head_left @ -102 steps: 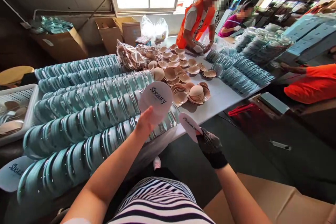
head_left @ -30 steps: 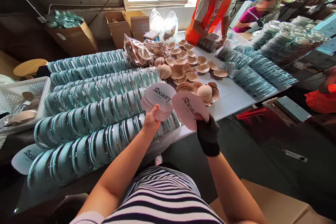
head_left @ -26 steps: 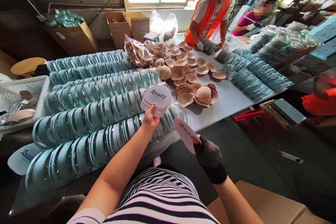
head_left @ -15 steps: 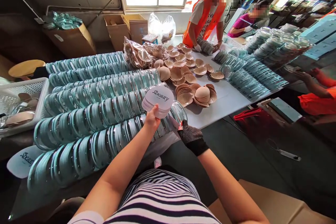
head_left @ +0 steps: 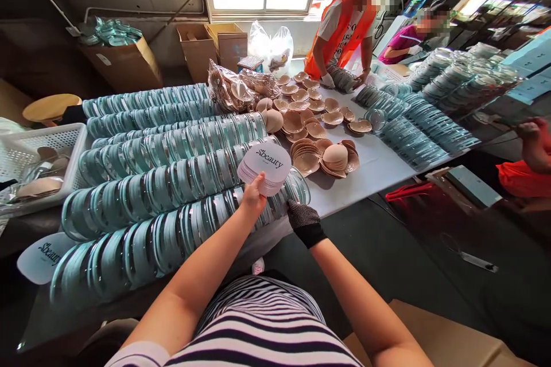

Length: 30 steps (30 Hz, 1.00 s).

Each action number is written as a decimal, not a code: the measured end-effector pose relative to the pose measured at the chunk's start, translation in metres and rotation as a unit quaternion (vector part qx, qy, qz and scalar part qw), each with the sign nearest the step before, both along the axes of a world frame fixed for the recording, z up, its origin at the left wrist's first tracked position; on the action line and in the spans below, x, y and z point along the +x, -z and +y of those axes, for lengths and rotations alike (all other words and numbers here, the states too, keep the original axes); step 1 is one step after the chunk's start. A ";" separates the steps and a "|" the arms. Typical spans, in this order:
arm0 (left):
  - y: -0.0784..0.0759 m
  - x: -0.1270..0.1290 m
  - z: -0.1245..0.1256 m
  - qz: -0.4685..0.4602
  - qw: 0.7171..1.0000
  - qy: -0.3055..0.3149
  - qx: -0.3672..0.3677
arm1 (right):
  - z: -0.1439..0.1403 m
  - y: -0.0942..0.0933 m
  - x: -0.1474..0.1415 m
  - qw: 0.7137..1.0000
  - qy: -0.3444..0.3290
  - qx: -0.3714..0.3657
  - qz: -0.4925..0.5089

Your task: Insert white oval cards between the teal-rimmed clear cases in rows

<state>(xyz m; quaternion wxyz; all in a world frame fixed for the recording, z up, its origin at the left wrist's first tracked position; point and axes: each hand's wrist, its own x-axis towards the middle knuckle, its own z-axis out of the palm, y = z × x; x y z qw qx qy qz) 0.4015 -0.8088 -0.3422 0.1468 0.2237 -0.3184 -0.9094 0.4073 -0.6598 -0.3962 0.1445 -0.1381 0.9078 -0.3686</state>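
My left hand holds a stack of round white cards printed "Sbeauty", raised above the nearest row of teal-rimmed round cases. In a black dotted glove, my right hand reaches to the right end of that row, beside the last clear case at the table's front edge. Whether it grips a card or the case is hidden by the glove. Several more rows of teal cases lie side by side behind.
Beige cups lie piled on the white table. A person in an orange vest works at the far end; another orange sleeve is at right. A white basket stands left, cardboard boxes behind.
My right hand held a single pink-white card out to the right, then brought it in and down to the end of the nearest row; the card is now out of sight. The left hand's stack stayed.
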 end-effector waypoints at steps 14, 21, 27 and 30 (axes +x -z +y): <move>-0.005 0.014 0.014 0.049 0.997 -0.022 -0.061 | 0.013 -0.075 -0.053 0.953 0.062 -0.071 0.287; 0.001 0.040 0.007 0.039 0.993 -0.032 -0.108 | -0.021 -0.080 -0.006 0.930 -0.005 0.035 0.365; -0.010 0.031 -0.018 0.021 0.998 -0.065 0.002 | 0.024 -0.058 0.022 0.943 0.189 0.008 0.275; -0.015 0.024 -0.035 0.013 0.998 -0.062 0.029 | 0.053 -0.042 0.064 0.959 0.075 0.026 0.272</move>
